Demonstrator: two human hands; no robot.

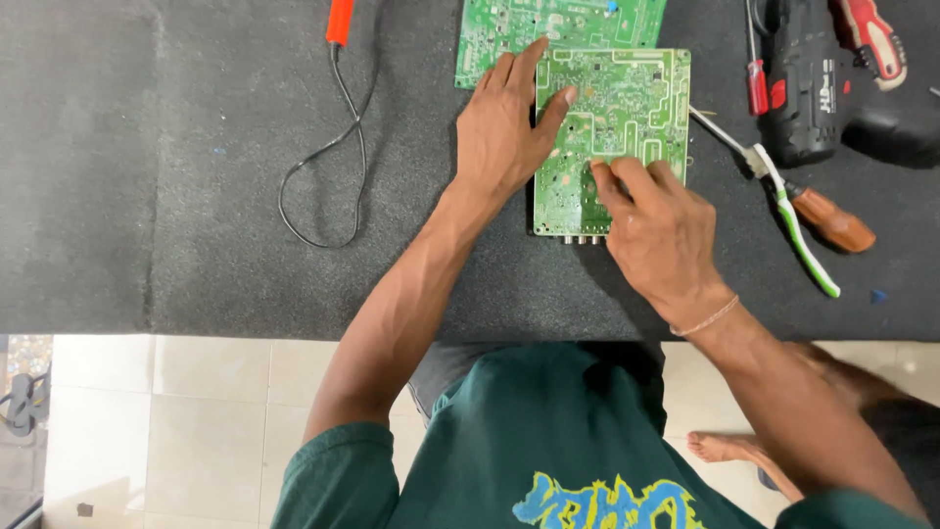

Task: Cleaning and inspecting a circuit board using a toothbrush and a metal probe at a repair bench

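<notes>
dark grey work mat (196, 196), bearing a green circuit board (627, 108) lying solder side up with its long axis running away from the person, overlapping a second green board (490, 29) behind it. left hand (504, 132) lies flat and spread on the board's left edge, thumb across it; right hand (656, 225) is at the near right part, fingertips (602, 176) drawn together on the surface, whether pinching anything cannot be told. right of the board: black drill (813, 88), brown-handled screwdriver (832, 220), green-and-white tool (798, 230); far left an orange-handled corded tool (339, 20).
</notes>
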